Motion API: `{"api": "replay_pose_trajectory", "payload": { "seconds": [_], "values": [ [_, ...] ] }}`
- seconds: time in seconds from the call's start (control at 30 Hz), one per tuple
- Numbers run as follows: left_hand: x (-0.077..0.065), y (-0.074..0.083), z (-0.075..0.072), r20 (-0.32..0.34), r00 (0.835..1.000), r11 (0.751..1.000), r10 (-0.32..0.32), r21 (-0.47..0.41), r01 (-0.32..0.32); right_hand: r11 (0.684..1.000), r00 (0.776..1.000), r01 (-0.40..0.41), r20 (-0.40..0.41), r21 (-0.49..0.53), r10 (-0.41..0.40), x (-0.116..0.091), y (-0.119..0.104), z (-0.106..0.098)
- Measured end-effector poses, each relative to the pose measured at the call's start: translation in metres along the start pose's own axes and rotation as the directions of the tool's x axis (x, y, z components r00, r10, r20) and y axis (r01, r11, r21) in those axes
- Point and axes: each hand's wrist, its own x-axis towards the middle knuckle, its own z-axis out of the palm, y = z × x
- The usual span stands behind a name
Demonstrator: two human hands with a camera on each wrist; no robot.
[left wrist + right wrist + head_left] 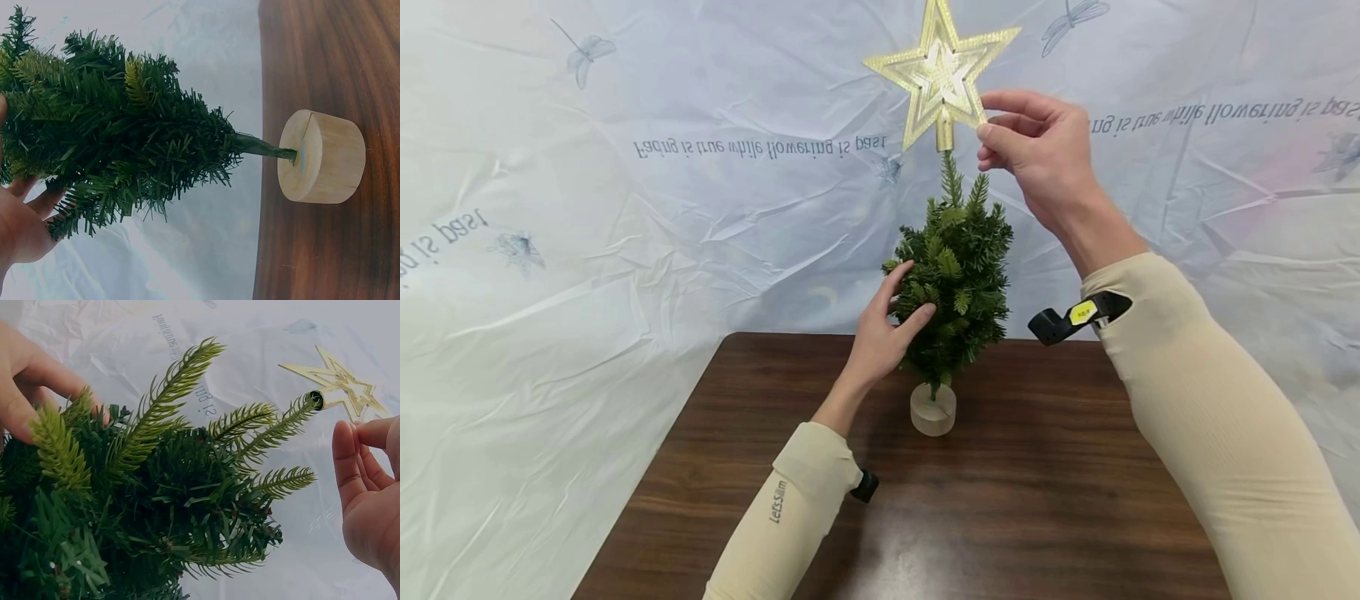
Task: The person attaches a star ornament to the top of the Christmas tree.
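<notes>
A small artificial Christmas tree (958,267) stands upright on a round wooden base (933,410). My left hand (883,329) holds its foliage from the left, the thumb in front and some fingers hidden behind the branches. Above the tree is a gold star topper (943,71), and my right hand (1037,150) pinches its lower right point between thumb and fingers. The star's hollow stem (316,400) meets the tip of the topmost sprig (281,431); whether the tip is inside cannot be made out. Close up, the base (331,156) rests flat with the green trunk (262,147) set into it.
The dark wooden table (1000,500) ends a little behind the tree base. Behind it hangs a wrinkled white printed sheet (760,225), also covering the left side. Black wrist cameras (1051,326) sit on both cuffs.
</notes>
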Motion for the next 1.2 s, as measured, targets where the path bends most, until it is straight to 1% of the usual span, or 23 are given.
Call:
{"api": "replay_pose_trajectory", "payload": {
  "seconds": [0.43,0.6,0.93,1.2],
  "values": [
    [0.001,-0.001,0.002,-0.006,1.000,1.000,0.001,0.007,-0.001,0.997,1.000,0.006,0.006,-0.079,-0.005,-0.008,0.004,-0.009],
    [0.001,0.000,0.002,-0.005,1.000,1.000,0.000,0.013,0.001,0.997,1.000,0.023,0.001,-0.077,-0.023,-0.010,0.007,-0.013],
    [0.000,0.000,0.002,-0.009,1.000,1.000,-0.009,0.005,0.009,0.994,0.998,0.063,0.030,-0.092,-0.061,-0.014,0.014,-0.019],
    [0.000,0.001,0.002,-0.009,1.000,1.000,-0.014,0.003,0.014,0.991,0.996,0.067,0.066,-0.116,-0.059,-0.015,0.019,-0.025]
  ]
}}
